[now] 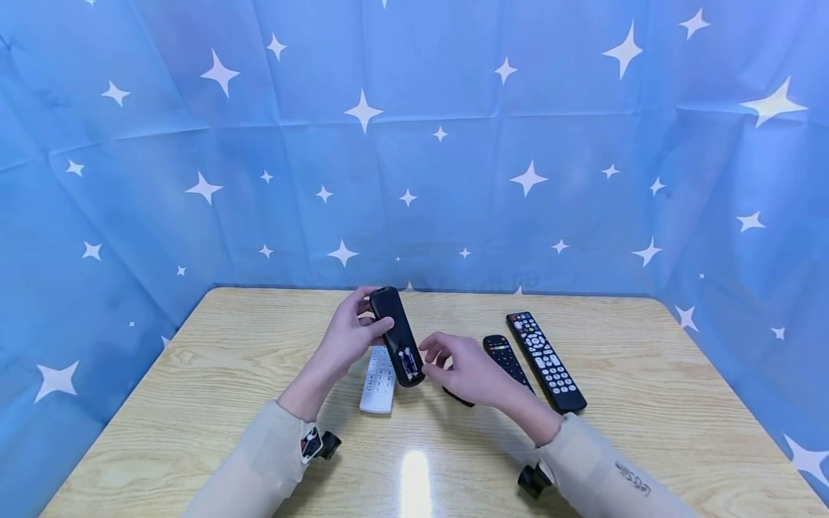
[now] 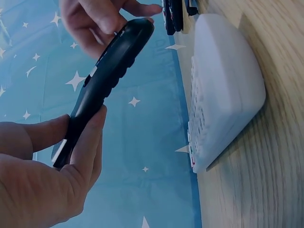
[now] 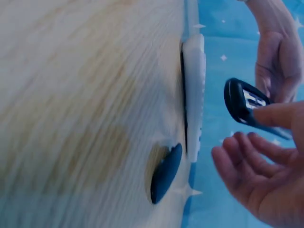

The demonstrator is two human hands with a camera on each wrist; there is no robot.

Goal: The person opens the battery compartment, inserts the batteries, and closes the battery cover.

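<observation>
My left hand (image 1: pixel 346 334) grips a black remote control (image 1: pixel 392 311) by its upper part, thumb on the back and fingers on the other side. The remote is held tilted above the table with its back towards me. Its battery compartment is uncovered, and batteries (image 1: pixel 408 362) show inside. Beside the lower end is my right hand (image 1: pixel 476 370), fingers loosely bent; in the right wrist view one digit (image 3: pixel 275 115) reaches the compartment's edge. Whether it presses there I cannot tell. A small black curved piece (image 3: pixel 166 175) lies on the table below, mostly hidden by the right hand in the head view.
A white remote (image 1: pixel 378 388) lies on the wooden table (image 1: pixel 259 345) below the held one. Two black remotes lie to the right, a smaller one (image 1: pixel 507 356) partly behind the right forearm and a longer one (image 1: pixel 546 360). A blue starry cloth (image 1: pixel 414 158) hangs behind the table.
</observation>
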